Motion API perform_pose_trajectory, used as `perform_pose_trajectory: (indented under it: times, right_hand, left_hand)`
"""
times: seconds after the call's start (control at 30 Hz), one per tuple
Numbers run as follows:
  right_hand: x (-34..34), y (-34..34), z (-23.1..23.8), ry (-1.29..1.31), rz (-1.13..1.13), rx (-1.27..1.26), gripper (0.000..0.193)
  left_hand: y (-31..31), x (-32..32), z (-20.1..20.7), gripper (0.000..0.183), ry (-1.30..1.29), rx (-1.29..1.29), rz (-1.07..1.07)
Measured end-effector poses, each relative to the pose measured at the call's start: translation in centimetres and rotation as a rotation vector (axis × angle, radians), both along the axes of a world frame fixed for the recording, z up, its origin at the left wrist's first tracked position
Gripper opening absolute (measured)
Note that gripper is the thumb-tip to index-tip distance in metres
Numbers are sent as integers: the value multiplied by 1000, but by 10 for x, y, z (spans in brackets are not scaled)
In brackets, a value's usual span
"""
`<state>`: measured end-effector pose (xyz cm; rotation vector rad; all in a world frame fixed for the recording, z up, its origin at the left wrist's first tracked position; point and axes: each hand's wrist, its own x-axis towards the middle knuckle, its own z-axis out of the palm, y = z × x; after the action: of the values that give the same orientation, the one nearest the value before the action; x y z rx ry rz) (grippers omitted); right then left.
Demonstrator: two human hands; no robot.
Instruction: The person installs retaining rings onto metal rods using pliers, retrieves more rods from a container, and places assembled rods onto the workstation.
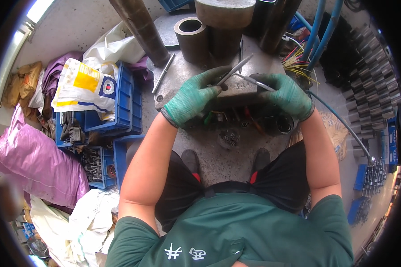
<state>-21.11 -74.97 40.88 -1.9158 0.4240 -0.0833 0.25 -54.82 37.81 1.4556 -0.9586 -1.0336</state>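
Both my hands wear green knitted gloves with dark fingertips and are raised at the front edge of a steel machine bed (173, 71). My left hand (189, 99) is closed on a slim grey steel rod (236, 67), which points up and to the right. Between the fingers of my right hand (288, 95) is a thin metal rod (255, 82), its free end reaching left toward the first rod. On the bed to the left lies another rod (163, 73). A further thin rod (240, 55) shows behind my hands.
A hollow steel cylinder (189, 46) stands beside the thick ram (225, 15), between heavy columns (140, 29). Blue crates (128, 100) and sacks (40, 155) crowd the left. Blue hoses (318, 33) and loose wires are at right, near stacked metal cylinders (374, 84).
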Motion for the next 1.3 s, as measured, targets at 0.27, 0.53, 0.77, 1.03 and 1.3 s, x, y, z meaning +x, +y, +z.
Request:
perform_pose_trajectory:
  times: [0.27, 0.53, 0.77, 1.03, 1.3]
  right_hand:
    - [4, 4, 7, 37, 127, -140, 51]
    - [8, 15, 8, 59, 171, -164, 51]
    - [11, 21, 16, 102, 204, -212, 52]
    - [12, 19, 14, 108, 228, -222, 54]
    - [9, 23, -10, -55, 160, -168, 59]
  left_hand:
    - [-3, -4, -1, 44, 112, -59, 74]
    - [-3, -11, -3, 42, 228, -69, 96]
    - [-9, -7, -20, 47, 436, -169, 91]
    - [-9, -11, -17, 52, 559, -176, 82]
    - [-7, -7, -21, 59, 762, -216, 26]
